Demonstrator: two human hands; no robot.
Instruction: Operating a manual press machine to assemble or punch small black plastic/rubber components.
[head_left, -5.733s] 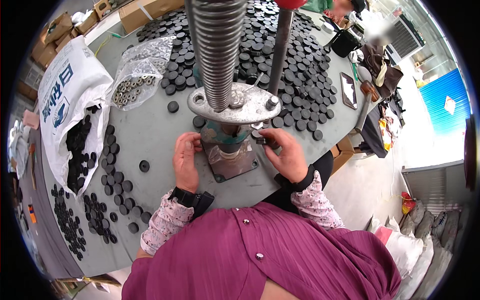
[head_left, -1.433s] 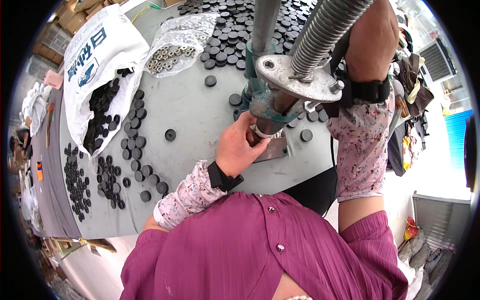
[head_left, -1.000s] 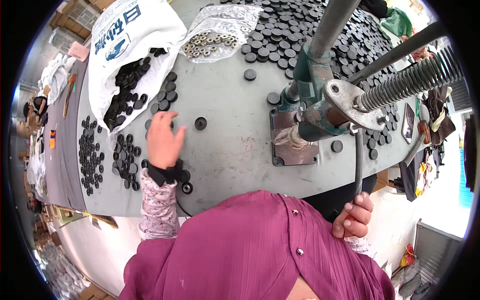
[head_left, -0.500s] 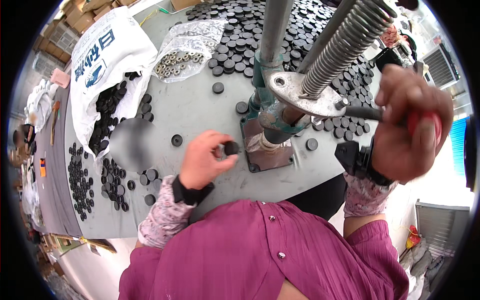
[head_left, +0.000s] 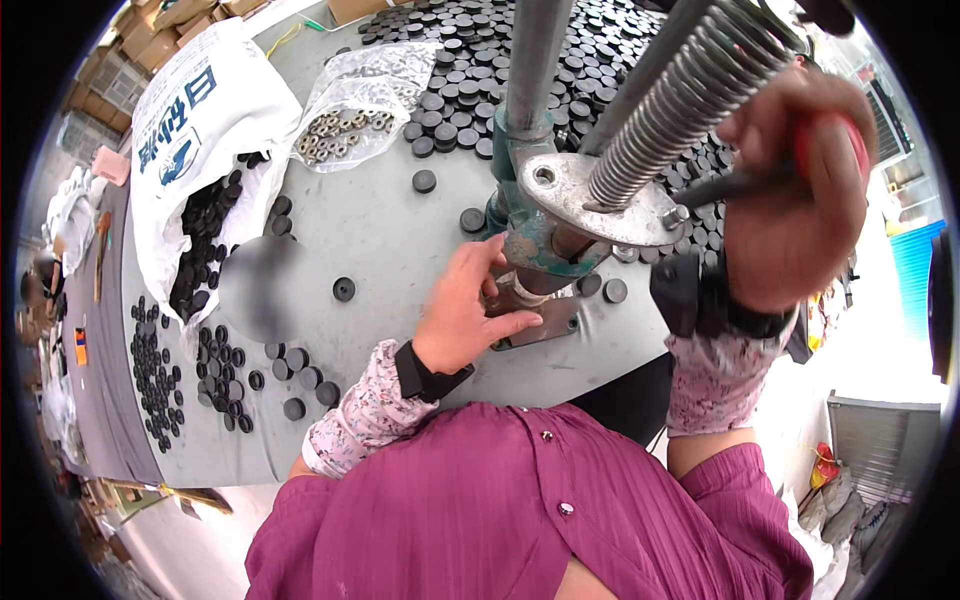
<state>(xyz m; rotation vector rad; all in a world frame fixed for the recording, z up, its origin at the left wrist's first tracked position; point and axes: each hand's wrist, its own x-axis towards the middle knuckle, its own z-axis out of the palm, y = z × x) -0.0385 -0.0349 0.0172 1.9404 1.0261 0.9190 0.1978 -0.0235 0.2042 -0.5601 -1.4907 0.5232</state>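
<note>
At the base of a green bench press [head_left: 545, 255], my left hand [head_left: 455, 305] has its thumb and index finger spread beside the lower column. No cap shows between them, though the other fingertips are hidden behind the press. Blurred by motion, my right hand [head_left: 800, 210] is wrapped round the red grip [head_left: 838, 145] of the press lever [head_left: 720, 190]. A coil spring [head_left: 680, 110] rises above the metal plate [head_left: 590, 200]. A round black cap [head_left: 344, 289] lies left of my left hand.
Many black caps [head_left: 470, 90] cover the table's far side. A white sack [head_left: 215, 110] spills black parts at the left, beside a clear bag of small metal rings [head_left: 345, 135]. More small black parts [head_left: 155, 375] lie near the left edge. A metal cabinet [head_left: 880, 445] stands lower right.
My left hand has moved right, from beside the press to its base; the black cap it pinched no longer shows. My right hand, still on the lever, has shifted up and left.
</note>
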